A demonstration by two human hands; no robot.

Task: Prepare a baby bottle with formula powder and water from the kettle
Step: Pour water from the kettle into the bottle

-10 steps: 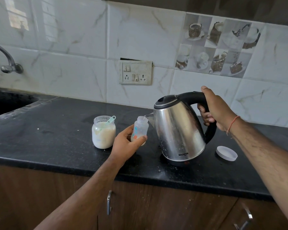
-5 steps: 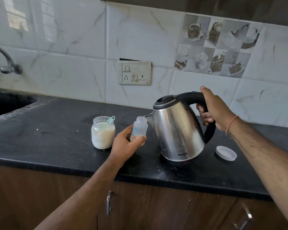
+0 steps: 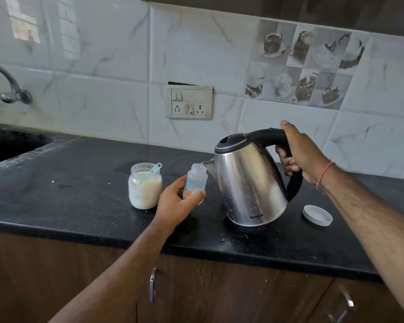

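Right hand (image 3: 305, 157) grips kettle (image 3: 250, 183) handle, tilted; left hand (image 3: 177, 203) holds baby bottle (image 3: 195, 180) at spout.

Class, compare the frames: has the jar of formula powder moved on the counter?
No. The jar of formula powder keeps its place on the counter, left of the wall socket.

The kettle (image 3: 250, 183) is shiny brushed metal with a black plastic handle. The baby bottle (image 3: 194, 183) is cloudy clear plastic. The worktop (image 3: 68, 183) is speckled black stone, the wall tiles (image 3: 103, 54) glossy.
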